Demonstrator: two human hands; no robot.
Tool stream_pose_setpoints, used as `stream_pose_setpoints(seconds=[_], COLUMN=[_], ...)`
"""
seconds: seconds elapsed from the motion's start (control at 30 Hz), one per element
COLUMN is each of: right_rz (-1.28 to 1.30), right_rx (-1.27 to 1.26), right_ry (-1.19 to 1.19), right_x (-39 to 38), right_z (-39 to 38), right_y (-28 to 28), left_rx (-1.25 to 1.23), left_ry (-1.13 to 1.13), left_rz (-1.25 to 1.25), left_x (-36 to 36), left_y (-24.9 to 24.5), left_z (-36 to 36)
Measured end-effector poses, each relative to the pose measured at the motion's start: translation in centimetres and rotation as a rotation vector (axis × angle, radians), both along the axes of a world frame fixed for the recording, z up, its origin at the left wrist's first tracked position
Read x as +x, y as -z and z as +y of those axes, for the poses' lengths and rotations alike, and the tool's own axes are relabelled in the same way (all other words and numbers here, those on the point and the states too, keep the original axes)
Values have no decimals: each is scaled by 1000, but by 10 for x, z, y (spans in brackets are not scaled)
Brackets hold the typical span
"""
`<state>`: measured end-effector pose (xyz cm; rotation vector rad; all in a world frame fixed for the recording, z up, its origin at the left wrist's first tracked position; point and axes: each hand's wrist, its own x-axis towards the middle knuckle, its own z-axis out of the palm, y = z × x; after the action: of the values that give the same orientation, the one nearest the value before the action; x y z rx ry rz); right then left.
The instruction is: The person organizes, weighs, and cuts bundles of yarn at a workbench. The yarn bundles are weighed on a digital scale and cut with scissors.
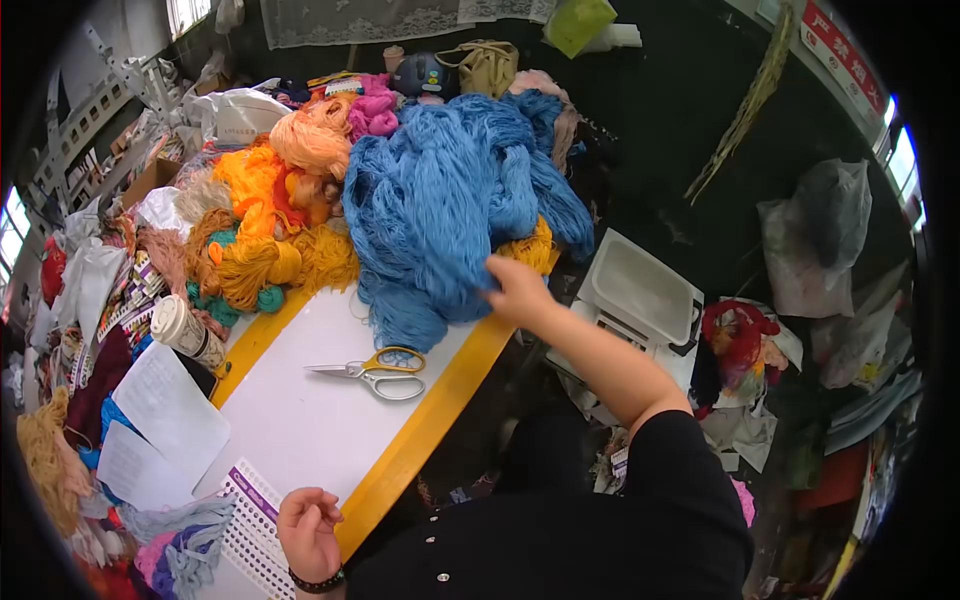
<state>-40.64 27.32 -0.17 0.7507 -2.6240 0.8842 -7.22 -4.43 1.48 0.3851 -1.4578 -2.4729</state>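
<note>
A big heap of blue yarn (430,200) spreads over the far end of the white, yellow-edged table (330,410). My right hand (520,292) reaches to its near right side, fingers closed on the strands; the fingertips are partly hidden and slightly blurred. Below the heap lies a pair of scissors (378,372) with one gold and one silver handle loop, the blades pointing left. My left hand (310,535), wearing a dark bracelet, hovers by the table's near edge beside a printed sheet with purple dots (262,530). Its fingers are loosely curled and hold nothing.
Orange and yellow yarn (260,265) is piled left of the blue heap. A paper cup (187,330) and white papers (165,420) sit along the left edge. To the right stands a scale with a grey tray (640,285). Plastic bags (820,240) hang farther right.
</note>
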Motion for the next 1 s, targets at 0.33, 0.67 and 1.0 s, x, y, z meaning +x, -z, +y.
stream_pose_setpoints(seconds=[0.33,0.67,1.0], right_rz=[265,-696,-83], right_rx=[-102,-1312,-1003], right_ry=[318,-218,-642], right_x=[-13,-44,105], right_z=[-77,-22,37], right_y=[-52,-150,-254], left_rx=[-23,-110,-492], left_ry=[59,60,326], left_rz=[-118,-180,91], left_x=[-4,9,-51], left_y=[-3,3,7], left_z=[16,-4,28])
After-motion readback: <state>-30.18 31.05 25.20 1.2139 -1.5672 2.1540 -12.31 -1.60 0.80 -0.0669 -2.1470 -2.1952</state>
